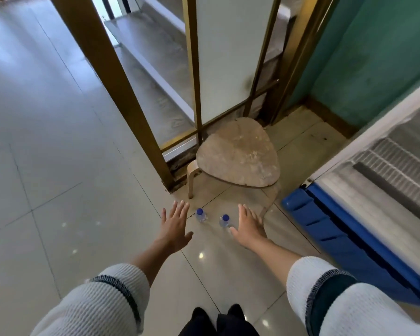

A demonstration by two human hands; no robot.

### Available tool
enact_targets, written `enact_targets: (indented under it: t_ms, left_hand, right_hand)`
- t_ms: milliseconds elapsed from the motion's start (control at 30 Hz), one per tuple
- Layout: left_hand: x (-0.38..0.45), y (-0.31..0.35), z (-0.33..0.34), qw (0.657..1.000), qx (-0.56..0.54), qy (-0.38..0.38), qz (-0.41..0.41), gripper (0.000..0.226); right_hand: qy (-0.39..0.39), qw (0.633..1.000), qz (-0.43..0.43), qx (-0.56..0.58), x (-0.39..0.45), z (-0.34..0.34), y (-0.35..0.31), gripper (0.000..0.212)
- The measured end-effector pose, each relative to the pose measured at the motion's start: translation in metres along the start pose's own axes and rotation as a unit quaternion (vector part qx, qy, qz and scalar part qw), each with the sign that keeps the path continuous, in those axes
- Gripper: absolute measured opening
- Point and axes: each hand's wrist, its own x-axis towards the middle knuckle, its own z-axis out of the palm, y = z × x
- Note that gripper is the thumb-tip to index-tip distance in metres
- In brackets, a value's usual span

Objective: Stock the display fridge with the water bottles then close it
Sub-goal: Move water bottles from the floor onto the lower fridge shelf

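Note:
Two small clear water bottles with blue caps stand upright on the tiled floor: the left bottle (200, 215) and the right bottle (224, 221). My left hand (174, 226) hovers just left of the left bottle, fingers spread and straight, holding nothing. My right hand (248, 225) hovers just right of the right bottle, fingers straight, its thumb close to that bottle. The display fridge (364, 190) is at the right, white with a blue base, its wire shelves visible.
A worn wooden stool (238, 156) stands just beyond the bottles. Behind it are a gold metal frame (121, 93) and a white panel. A green wall (374, 57) is at the far right. My shoes (218, 314) show at the bottom edge.

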Motion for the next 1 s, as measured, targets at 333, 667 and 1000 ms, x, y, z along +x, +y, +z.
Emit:
enact_targets:
  t_ms: [333,667,1000]
  left_hand:
    - [0.160,-0.048,0.205,0.989,-0.123,-0.023,-0.076,0.084]
    - [0.272,-0.074,0.331,0.943,-0.303,0.078,-0.113,0.089]
    - [0.289,-0.073,0.345,0.918,-0.359,0.111,-0.126,0.056]
  right_hand:
    - [-0.046,0.991,0.074,0.101,0.178,0.171,0.059,0.079]
    - [0.037,0.967,0.079,0.239,0.289,0.303,0.107,0.088]
    - [0.111,0.934,0.098,0.326,0.289,0.304,0.110,0.043]
